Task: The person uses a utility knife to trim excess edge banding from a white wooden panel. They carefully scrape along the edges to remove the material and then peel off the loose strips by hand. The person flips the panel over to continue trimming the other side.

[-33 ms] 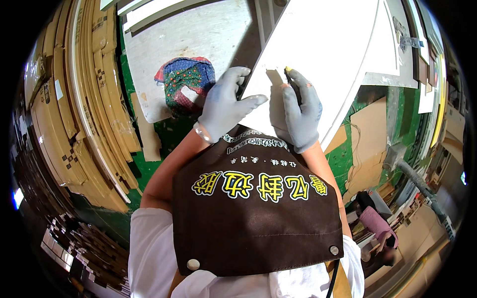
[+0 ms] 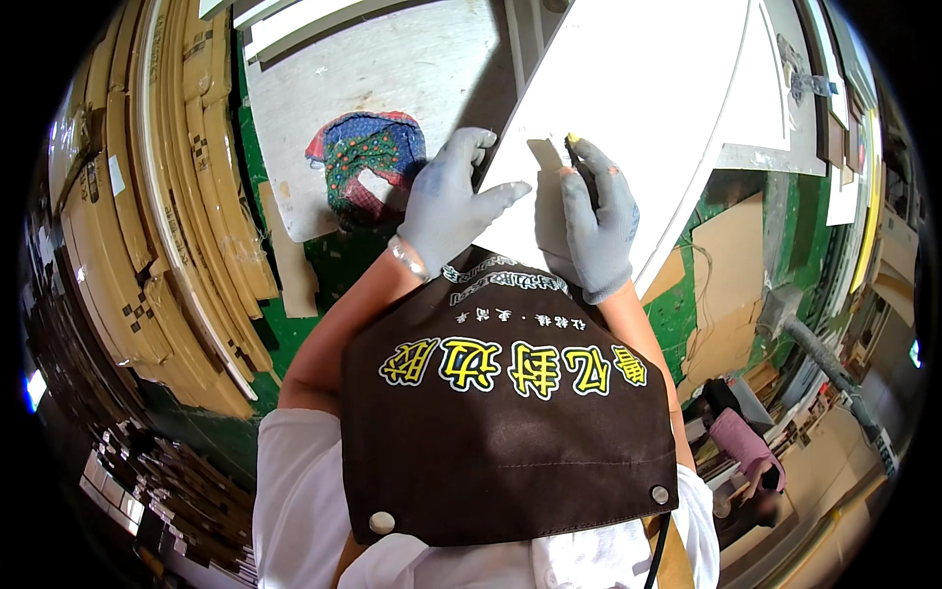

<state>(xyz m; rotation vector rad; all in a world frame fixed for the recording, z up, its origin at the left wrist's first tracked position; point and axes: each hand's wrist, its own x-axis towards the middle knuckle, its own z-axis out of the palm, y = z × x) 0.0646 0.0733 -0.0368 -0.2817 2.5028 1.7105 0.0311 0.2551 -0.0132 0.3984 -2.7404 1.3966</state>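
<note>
White panel (image 2: pixel 628 98) is lying right under the fingers, stretching forward from between both hands. It's looking like a stiff board, so I'm guessing awkward more than fragile, fairly heavy for one hand, and maybe a bit slick on that smooth face. I'd be taking it by the long straight edge beside the left fingers, plus the far edge beyond the right fingers, and watching the corners for chips.

Going left to right, brown cardboard packs (image 2: pixel 177 245) are standing well off from the left fingers, ribbed and long. Closer in, a patchwork cloth (image 2: pixel 375 157) is sitting crumpled just beside the left hand, soft, in blue, red and dotted green, on a scuffed pale worktop (image 2: pixel 285 147).

Left hand (image 2: pixel 451 196), in a grey knit glove, is resting by the panel's edge, thumb reaching over the face, fingers slightly bent and standing apart from it. Right hand (image 2: pixel 601 221), gloved too, is pinching what's looking like a small dark item (image 2: pixel 570 152) between thumb and index; too small to tell what. Past those fingers, a flat cardboard sheet (image 2: pixel 726 285) is lying over green floor.
</note>
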